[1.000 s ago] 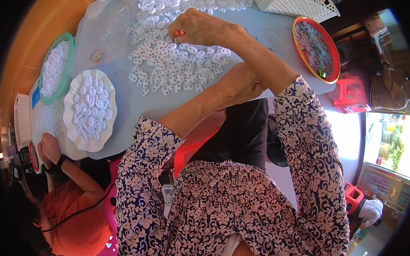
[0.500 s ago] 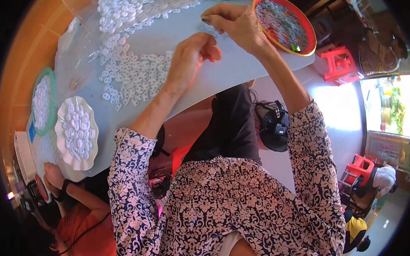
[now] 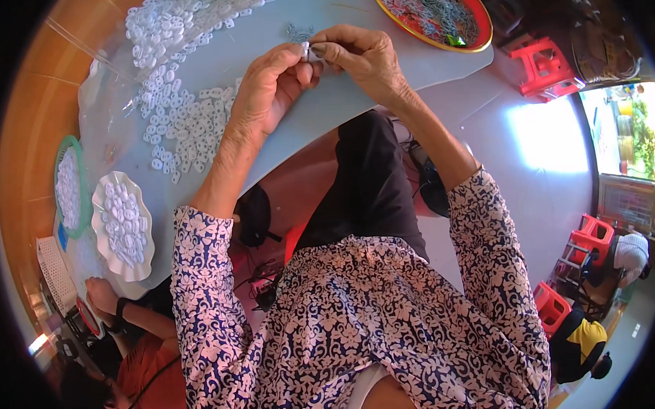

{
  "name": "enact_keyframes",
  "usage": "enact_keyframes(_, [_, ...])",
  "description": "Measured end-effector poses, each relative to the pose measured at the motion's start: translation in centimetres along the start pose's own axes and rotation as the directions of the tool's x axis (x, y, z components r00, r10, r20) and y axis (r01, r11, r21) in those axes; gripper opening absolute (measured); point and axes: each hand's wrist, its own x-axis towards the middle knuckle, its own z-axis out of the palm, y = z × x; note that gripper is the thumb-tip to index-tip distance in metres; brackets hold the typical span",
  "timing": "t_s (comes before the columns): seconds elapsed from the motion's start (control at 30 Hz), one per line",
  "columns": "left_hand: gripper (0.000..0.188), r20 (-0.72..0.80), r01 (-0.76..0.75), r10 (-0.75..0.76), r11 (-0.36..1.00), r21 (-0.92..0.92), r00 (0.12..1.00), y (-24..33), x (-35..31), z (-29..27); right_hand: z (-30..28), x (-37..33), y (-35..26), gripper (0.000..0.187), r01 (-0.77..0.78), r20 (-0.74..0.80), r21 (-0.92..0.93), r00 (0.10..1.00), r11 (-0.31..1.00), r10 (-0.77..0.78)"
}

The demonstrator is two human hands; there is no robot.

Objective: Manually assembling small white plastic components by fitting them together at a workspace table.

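Between the fingertips of my left hand [image 3: 268,83] is a small white plastic piece [image 3: 305,51], held up over the table. My right hand [image 3: 365,61] is closed in a pinch right beside it, thumb and forefinger meeting at the piece. Whatever lies in that pinch is too small to make out. Just beyond my fingers sits a little heap of thin grey metal bits [image 3: 297,32]. Many white oval pieces with holes [image 3: 200,124] are spread on the table to the left of my left hand.
A red, gold-rimmed bowl [image 3: 485,38] of grey metal bits stands at the far right. White pieces fill a scalloped dish [image 3: 147,259] and a green basket [image 3: 84,209] at left. Nearby, a person in orange [image 3: 149,368] works. Red stools [image 3: 541,68] stand on the floor.
My right hand has come left and down from near the bowl to meet my left hand. The white piece now shows between my fingers. The view has shifted slightly.
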Motion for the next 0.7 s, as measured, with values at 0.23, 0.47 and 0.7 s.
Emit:
enact_keyframes(0.23, [0.018,-0.125,-0.083,0.107,0.979,0.184,0.986,-0.7,-0.3,0.8,0.3,-0.3,-0.1,0.016,0.05,-0.036,-0.016,0.998,0.999,-0.051])
enact_keyframes(0.47, [0.019,-0.024,-0.233,0.298,0.793,0.563,0.954,-0.9,-0.2,0.8,0.0,-0.2,-0.1,0.017,-0.026,-0.008,-0.039,1.0,0.999,0.026])
enact_keyframes(0.7, [0.019,-0.045,-0.186,0.269,0.769,0.612,0.962,-0.7,-0.1,0.8,0.1,-0.1,0.1,0.017,-0.009,-0.038,-0.011,0.999,1.0,0.008])
